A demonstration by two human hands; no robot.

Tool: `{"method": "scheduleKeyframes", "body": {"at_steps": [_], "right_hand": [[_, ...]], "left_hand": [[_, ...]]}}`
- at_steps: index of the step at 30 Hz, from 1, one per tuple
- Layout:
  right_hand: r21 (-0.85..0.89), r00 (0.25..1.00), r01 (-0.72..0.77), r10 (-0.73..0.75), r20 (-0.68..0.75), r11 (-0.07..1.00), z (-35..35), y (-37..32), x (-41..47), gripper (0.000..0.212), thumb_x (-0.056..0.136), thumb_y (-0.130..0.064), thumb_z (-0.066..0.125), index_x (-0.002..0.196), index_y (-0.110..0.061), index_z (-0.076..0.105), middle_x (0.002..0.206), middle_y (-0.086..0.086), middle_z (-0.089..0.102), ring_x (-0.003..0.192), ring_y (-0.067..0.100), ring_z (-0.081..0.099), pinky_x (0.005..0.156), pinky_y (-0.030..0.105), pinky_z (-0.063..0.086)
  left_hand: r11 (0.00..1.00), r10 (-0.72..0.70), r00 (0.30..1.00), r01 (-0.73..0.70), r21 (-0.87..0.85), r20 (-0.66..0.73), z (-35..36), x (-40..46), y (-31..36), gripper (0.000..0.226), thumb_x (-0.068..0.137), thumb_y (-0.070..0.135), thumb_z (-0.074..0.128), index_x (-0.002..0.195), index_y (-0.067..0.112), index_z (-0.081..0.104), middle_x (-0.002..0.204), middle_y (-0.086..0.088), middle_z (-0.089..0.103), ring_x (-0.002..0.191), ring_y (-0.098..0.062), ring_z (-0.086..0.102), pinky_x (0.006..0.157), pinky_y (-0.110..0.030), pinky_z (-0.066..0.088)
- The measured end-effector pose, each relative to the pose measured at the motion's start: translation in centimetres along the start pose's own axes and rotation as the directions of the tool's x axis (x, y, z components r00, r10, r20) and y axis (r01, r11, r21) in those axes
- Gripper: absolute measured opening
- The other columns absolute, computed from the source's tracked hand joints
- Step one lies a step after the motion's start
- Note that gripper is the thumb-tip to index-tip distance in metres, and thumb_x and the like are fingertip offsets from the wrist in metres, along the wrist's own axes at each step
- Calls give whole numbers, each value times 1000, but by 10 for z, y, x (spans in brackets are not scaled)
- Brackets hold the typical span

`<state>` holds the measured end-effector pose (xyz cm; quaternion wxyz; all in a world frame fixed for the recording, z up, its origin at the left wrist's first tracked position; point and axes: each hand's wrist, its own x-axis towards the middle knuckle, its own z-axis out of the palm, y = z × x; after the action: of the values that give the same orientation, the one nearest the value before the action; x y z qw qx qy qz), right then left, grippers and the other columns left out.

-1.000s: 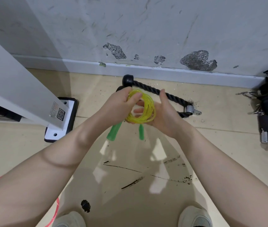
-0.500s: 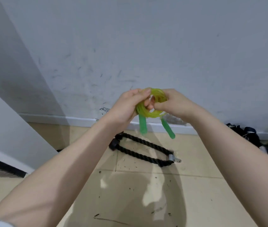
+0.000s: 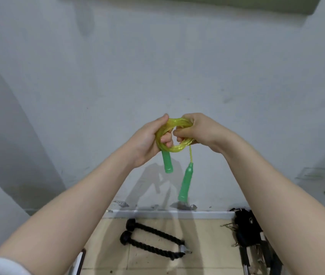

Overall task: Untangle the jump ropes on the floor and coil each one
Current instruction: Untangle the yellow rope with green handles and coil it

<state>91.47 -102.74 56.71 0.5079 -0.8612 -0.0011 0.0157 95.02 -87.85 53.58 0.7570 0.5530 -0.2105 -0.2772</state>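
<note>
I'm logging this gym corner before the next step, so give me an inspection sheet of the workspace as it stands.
Surface: beige tiled floor, scuffed with dark specks.
Job's things: translucent yellow plastic jump rope wound in a small coil held in the air; one green plastic handle sticks down by the left hand, the other green handle dangles on a short length of cord.
Clutter: black braided rope attachment with rubber ends on the floor; pile of black straps and metal clips at the right.
Hands: left hand and right hand both grip the coil.
Cables: nothing seen.
Surroundings: grey marked wall with white skirting board.
</note>
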Motion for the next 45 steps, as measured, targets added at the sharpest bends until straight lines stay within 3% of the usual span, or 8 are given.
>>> {"method": "scheduleKeyframes", "body": {"at_steps": [5, 12, 20, 25, 32, 38, 41, 45], "right_hand": [[271, 988, 10, -52, 147, 963, -76, -98, -28, 27, 83, 7, 61, 98, -14, 53, 79, 5, 71, 73, 13, 66, 63, 17, 50], [426, 993, 96, -114, 16, 899, -156, -220, -38, 21, 81, 6, 63, 86, -11, 52, 87, 4, 58, 87, 31, 63, 75, 29, 55], [585, 958, 285, -243, -151, 759, -198, -281, -40, 15, 75, -10, 60, 89, -13, 55, 69, 0, 62, 62, 14, 64, 65, 23, 54], [661, 929, 366, -215, -300, 655, -211, -280, -50, 13, 80, -18, 57, 92, -17, 54, 68, -4, 59, 49, 11, 53, 56, 26, 50], [49, 610, 458, -274, -744, 887, -256, -287, -46, 18, 96, -10, 47, 88, -25, 54, 71, -3, 53, 55, 7, 49, 56, 20, 44], [-324, 397, 478, -530, -749, 816, -333, -290, -36, 19, 94, -15, 49, 91, -33, 51, 84, -17, 57, 67, 6, 53, 66, 20, 45], [-470, 288, 456, -625, -726, 756, -376, -285, -29, 14, 93, -16, 47, 95, -29, 53, 82, -18, 56, 74, 9, 56, 73, 23, 45], [-372, 295, 527, -575, -763, 764, -420, -266, -5, 18, 93, -16, 47, 90, -32, 55, 78, -12, 58, 70, 10, 54, 70, 27, 44]], "left_hand": [[980, 76, 997, -68, 187, -34, 47, -11, 109, 35, 100, 29, 34, 81, 10, 55, 49, 2, 45, 56, -14, 47, 62, -23, 41], [934, 176, 977, -129, 333, -117, 106, -8, 255, 38, 101, 32, 33, 70, 13, 45, 56, 2, 48, 59, -15, 52, 70, -29, 41], [886, 327, 945, -296, 357, -26, 128, -2, 329, 3, 92, 11, 53, 91, 14, 52, 59, 11, 58, 56, -3, 53, 61, -16, 45], [831, 341, 932, -360, 423, 123, 142, 17, 348, 6, 92, 10, 55, 91, 14, 59, 73, 7, 63, 64, 1, 58, 63, -10, 45], [674, 444, 880, -451, 586, 167, 192, 78, 354, 9, 90, 20, 59, 82, 22, 56, 72, 10, 55, 57, 5, 49, 59, -11, 40], [431, 663, 727, -565, 704, 178, 243, 133, 389, 5, 90, 24, 58, 94, 22, 57, 74, 12, 57, 59, 5, 50, 58, -6, 38], [296, 702, 660, -612, 733, 266, 270, 160, 400, 15, 94, 25, 52, 108, 21, 50, 77, 1, 58, 67, -10, 56, 65, -21, 44], [128, 721, 604, -600, 790, 341, 294, 196, 400, 19, 96, 25, 47, 113, 17, 49, 70, 9, 52, 66, -16, 54, 67, -36, 47]]}}
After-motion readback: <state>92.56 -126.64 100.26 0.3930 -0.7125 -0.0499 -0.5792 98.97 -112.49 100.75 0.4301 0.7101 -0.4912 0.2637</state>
